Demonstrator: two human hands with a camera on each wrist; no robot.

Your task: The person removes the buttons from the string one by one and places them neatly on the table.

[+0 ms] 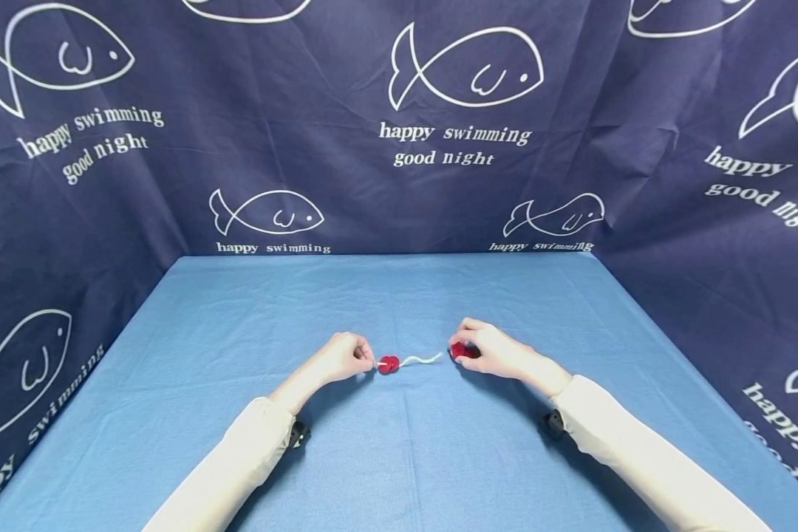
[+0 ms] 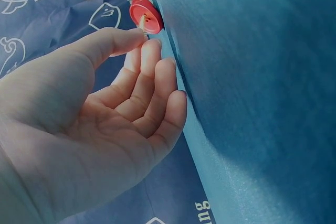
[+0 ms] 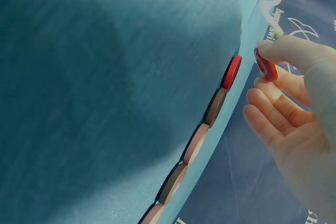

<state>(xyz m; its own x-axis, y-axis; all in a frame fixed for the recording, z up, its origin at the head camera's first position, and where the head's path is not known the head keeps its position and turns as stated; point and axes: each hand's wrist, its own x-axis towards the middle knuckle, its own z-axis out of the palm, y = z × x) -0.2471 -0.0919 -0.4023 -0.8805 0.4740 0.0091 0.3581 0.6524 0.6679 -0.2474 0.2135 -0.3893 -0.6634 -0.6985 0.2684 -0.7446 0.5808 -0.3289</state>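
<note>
My left hand (image 1: pixel 346 356) pinches one end of a pale cord (image 1: pixel 420 360) between thumb and fingertips. Right beside those fingertips, red buttons (image 1: pixel 389 364) are strung on the cord, overlapping each other. From them the cord runs loose and wavy to the right across the blue cloth, its free end pointing toward my right hand (image 1: pixel 499 351). That hand holds a round red button (image 3: pixel 266 65) on edge between thumb and index finger, the other fingers half extended. In the left wrist view, the cord passes through a hole in the near red button (image 2: pixel 146 15).
Below my right hand, a line of flat discs lies on the cloth: a red one (image 3: pixel 232 72), then brown (image 3: pixel 216 108) and pink (image 3: pixel 196 144) ones. Blue cloth (image 1: pixel 399 451) covers the table, and a navy fish-print curtain (image 1: pixel 346 148) encloses its back and sides.
</note>
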